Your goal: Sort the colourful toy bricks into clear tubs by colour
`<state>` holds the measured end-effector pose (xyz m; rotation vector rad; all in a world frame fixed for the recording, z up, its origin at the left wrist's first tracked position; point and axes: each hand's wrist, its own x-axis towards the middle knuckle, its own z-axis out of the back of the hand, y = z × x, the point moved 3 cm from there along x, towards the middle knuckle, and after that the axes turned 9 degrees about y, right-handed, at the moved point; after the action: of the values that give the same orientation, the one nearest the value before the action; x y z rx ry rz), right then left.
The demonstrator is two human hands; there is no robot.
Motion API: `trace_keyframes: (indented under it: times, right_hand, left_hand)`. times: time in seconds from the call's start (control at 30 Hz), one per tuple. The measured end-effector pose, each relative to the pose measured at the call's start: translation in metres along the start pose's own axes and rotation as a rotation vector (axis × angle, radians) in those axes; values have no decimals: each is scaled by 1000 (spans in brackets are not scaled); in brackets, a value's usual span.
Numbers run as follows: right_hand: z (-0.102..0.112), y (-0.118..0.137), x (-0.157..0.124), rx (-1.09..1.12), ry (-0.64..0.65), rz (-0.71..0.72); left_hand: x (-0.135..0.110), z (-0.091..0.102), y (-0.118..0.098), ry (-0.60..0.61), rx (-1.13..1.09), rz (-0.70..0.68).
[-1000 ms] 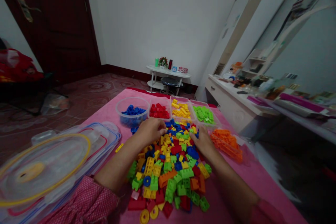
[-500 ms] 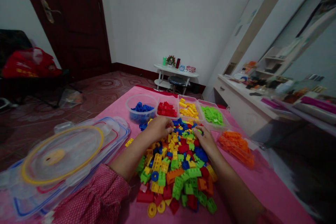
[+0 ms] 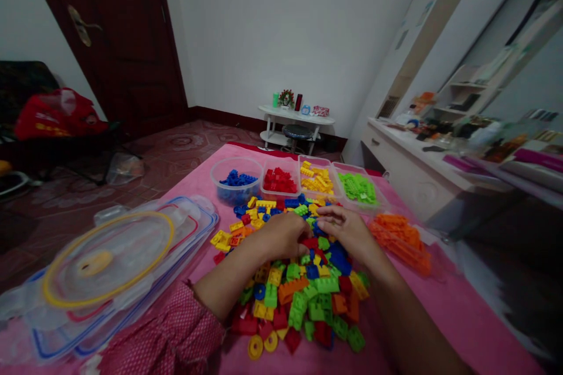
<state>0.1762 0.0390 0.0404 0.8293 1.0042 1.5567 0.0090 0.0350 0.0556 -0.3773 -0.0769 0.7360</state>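
Observation:
A heap of mixed toy building blocks (image 3: 290,290) in red, yellow, green, blue and orange lies on the pink-covered table. Over its middle is my left hand (image 3: 288,234), palm down, its fingers curled into the blocks. The fingertips are partly hidden, and whatever they pinch cannot be made out. Close by on the right, my right hand (image 3: 345,228) rests at the heap's edge with fingers bent and thumb apart, near green and blue blocks. Behind the heap stand clear containers of blue blocks (image 3: 237,179), red blocks (image 3: 280,180), yellow blocks (image 3: 317,180) and green blocks (image 3: 357,187).
Orange blocks (image 3: 398,237) fill a clear container on the right. Stacked clear lids (image 3: 109,261) with yellow, red and blue rims lie at the left. Beyond the table are a white side table (image 3: 294,114), a stool (image 3: 297,132) and a cluttered white dresser (image 3: 409,158).
My left hand has moved right and nearer to me over the heap, uncovering yellow and orange blocks at its left. My right hand has shifted slightly; its fingers now point more leftward.

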Motion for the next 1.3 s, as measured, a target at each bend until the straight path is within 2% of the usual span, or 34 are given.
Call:
trace_keyframes:
  times: [0.1, 0.17, 0.23, 0.3, 0.4, 0.5, 0.6, 0.8, 0.87, 1.03, 1.17, 1.3]
  right_hand:
    - [13, -2, -2, -199, -26, -3]
    - [17, -2, -2, -335, 5, 10]
    - [17, -2, -4, -421, 88, 41]
    - [18, -4, -6, -461, 168, 53]
    - [22, -10, -10, -459, 242, 35]
    - [22, -13, -12, -456, 285, 19]
    - [19, -14, -12, -525, 270, 11]
    - [16, -13, -9, -657, 221, -7]
    - [17, -6, -10, -629, 182, 20]
    - [19, 26, -18, -431, -20, 104]
    - [4, 44, -24, -337, -5, 204]
    - [-10, 47, -24, -295, -6, 266]
  left_hand:
    - [1, 2, 8, -26, -121, 66]
    - [3, 5, 17, -63, -321, 122]
    - [4, 8, 24, -118, -640, 173]
    - [4, 11, 28, -158, -1055, 198]
    - [3, 15, 27, -149, -1609, 185]
    - [1, 15, 25, -129, -1851, 174]
    - [1, 11, 26, -126, -1894, 179]
    - [5, 5, 26, -101, -1838, 194]
    - [5, 5, 24, -98, -1790, 221]
    - [4, 2, 13, -45, -1562, 242]
    - [4, 0, 4, 17, -1373, 169]
    - [4, 1, 1, 5, -1236, 149]
